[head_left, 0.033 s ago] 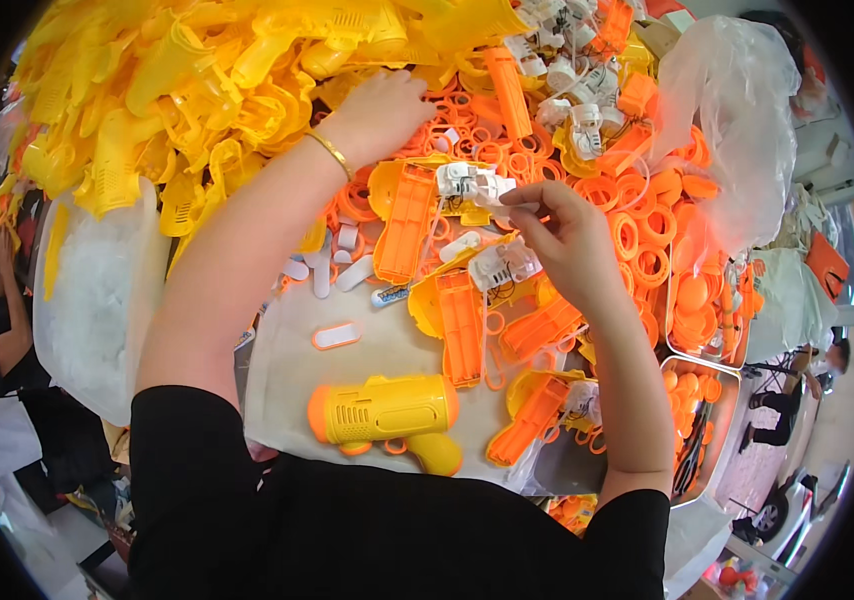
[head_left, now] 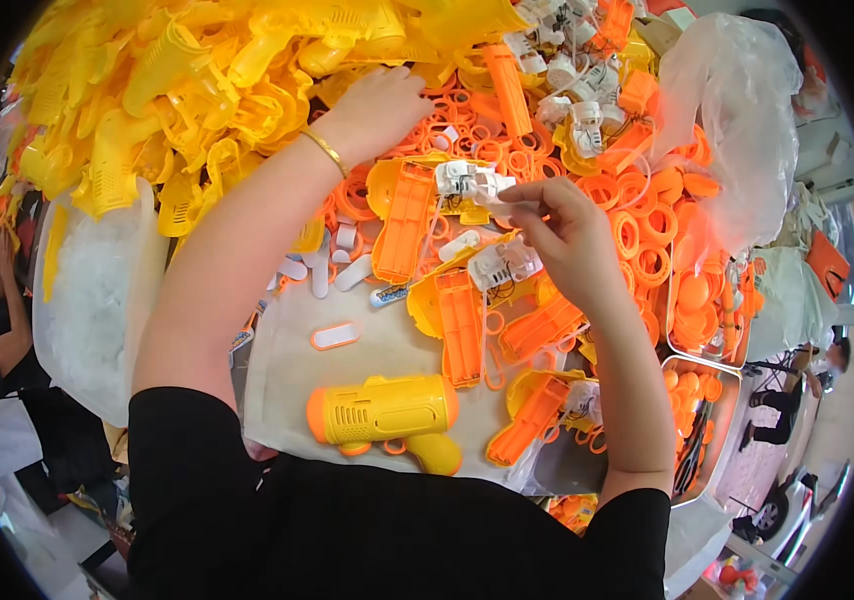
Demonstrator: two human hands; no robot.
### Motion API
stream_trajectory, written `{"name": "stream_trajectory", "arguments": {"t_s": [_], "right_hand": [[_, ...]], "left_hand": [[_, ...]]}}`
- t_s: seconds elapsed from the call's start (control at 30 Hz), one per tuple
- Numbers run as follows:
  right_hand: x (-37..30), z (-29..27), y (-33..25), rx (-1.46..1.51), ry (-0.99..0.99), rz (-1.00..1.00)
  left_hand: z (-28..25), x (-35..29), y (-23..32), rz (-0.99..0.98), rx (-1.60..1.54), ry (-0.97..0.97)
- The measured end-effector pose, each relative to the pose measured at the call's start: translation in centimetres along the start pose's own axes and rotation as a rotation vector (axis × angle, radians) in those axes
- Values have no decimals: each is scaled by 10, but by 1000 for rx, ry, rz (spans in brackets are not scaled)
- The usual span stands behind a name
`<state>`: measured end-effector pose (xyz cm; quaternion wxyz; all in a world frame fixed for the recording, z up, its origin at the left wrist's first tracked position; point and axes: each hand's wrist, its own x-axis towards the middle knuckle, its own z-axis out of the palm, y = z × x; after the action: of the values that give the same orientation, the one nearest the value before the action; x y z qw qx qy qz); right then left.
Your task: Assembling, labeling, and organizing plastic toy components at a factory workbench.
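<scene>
My left hand reaches to the far side, between the yellow shells and a heap of orange rings. Its back faces me and its fingertips are hidden, so whether they grip anything does not show. Closer to the middle, my right hand pinches a thin, translucent piece. Its fingertips are beside a white motor unit seated in an open yellow toy-gun half. An orange ribbed part lies against that half. Below it rests a similar half with an orange part and a white unit.
A closed yellow toy gun lies near me, below a white oval piece with an orange rim. Yellow shells are heaped at far left above a white tub. At right stand metal trays of orange parts and a clear bag.
</scene>
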<state>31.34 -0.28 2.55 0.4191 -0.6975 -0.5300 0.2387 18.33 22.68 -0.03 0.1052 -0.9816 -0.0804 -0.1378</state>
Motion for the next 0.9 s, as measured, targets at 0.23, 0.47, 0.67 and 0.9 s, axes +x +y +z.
{"name": "stream_trajectory", "arguments": {"t_s": [0.23, 0.47, 0.67, 0.9], "right_hand": [[25, 29, -30, 191, -120, 57], [10, 37, -54, 166, -61, -42], [-25, 37, -72, 82, -143, -80], [-43, 41, -81, -71, -80, -175]], "left_hand": [[-32, -31, 30, -381, -542, 155], [-85, -92, 88, -828, -1862, 88], [-97, -123, 115, -811, -2027, 18], [-107, -136, 132, -772, -2094, -23]]}}
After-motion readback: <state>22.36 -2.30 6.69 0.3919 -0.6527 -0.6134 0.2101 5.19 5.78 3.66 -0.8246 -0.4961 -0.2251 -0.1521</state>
